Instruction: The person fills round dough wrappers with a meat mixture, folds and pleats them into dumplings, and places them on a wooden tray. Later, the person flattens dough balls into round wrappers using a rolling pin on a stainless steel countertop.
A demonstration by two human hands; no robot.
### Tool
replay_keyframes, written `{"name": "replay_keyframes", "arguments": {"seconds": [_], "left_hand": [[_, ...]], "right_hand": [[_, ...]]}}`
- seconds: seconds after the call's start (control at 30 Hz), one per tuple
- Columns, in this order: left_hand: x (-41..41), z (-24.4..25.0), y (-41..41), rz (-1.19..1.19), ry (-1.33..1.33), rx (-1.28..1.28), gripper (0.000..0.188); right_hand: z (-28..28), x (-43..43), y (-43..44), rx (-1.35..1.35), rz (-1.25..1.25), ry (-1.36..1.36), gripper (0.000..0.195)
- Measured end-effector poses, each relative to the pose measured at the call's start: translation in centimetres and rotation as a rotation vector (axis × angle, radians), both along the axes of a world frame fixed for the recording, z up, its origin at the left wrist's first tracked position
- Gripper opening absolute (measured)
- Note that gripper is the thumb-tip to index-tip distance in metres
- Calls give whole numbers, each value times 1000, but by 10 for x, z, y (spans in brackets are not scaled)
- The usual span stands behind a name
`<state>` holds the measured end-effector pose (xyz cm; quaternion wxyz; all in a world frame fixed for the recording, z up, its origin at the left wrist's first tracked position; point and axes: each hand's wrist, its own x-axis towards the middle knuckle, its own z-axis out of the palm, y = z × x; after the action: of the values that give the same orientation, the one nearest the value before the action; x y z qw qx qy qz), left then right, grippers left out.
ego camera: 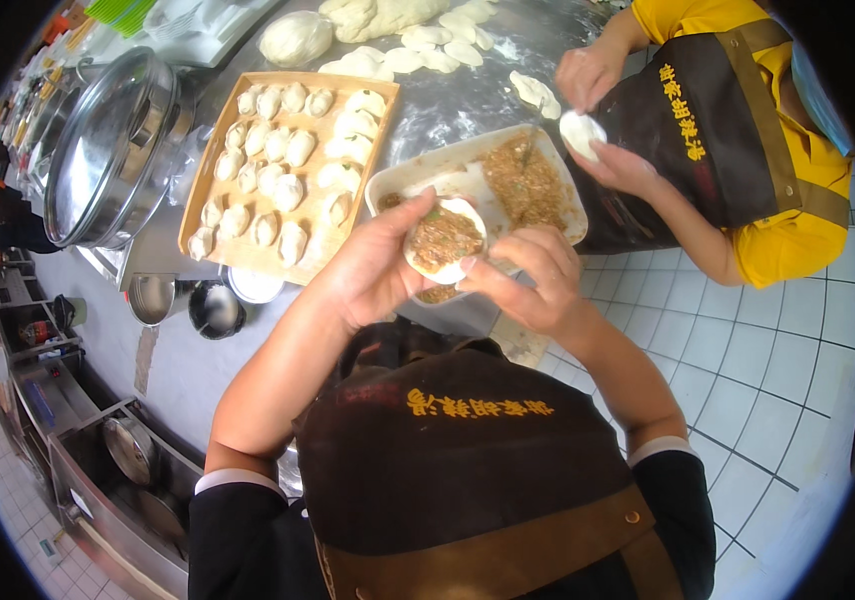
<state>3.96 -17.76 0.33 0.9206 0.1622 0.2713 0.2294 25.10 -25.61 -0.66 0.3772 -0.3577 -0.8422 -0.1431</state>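
Observation:
My left hand (382,259) holds a round dumpling wrapper (433,275) on its fingers, thumb along the upper left rim. A mound of minced filling (444,238) with green bits covers most of the wrapper. At the wrapper's lower right edge is my right hand (536,277), its thumb and fingers pinching the dough. Behind both hands stands a white plastic tray (427,166) with more minced filling (525,180) heaped at its right. Left of it lies a wooden board (307,165) with rows of folded dumplings (270,180).
At right a co-worker in a dark apron (667,142) holds a wrapper (582,136). Dough (296,37) and flat wrappers (427,49) lie on the floured metal table (427,105). A lidded steel pot (109,146) stands left; small containers (216,309) sit below the board.

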Motion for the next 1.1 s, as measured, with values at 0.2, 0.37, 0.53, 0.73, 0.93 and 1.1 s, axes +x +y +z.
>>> {"name": "replay_keyframes", "arguments": {"seconds": [0.2, 0.37, 0.53, 0.73, 0.93, 1.1], "left_hand": [[3, 4, 1, -97, 23, 79, 54], [0, 12, -8, -202, 196, 682, 72], [6, 18, -5, -253, 506, 1076, 83], [5, 18, -3, -207, 311, 815, 72], [0, 0, -5, 51, 82, 220, 67], [-9, -16, 4, 114, 66, 107, 63]], "right_hand": [[8, -3, 6, 58, 65, -24, 27], [10, -15, 8, -137, -4, 280, 25], [23, -16, 13, -264, -69, 370, 24], [29, -9, 11, -226, -55, 277, 26], [-5, -8, -18, -199, -126, 346, 36], [-51, -2, -29, -655, -398, -28, 35]]}}
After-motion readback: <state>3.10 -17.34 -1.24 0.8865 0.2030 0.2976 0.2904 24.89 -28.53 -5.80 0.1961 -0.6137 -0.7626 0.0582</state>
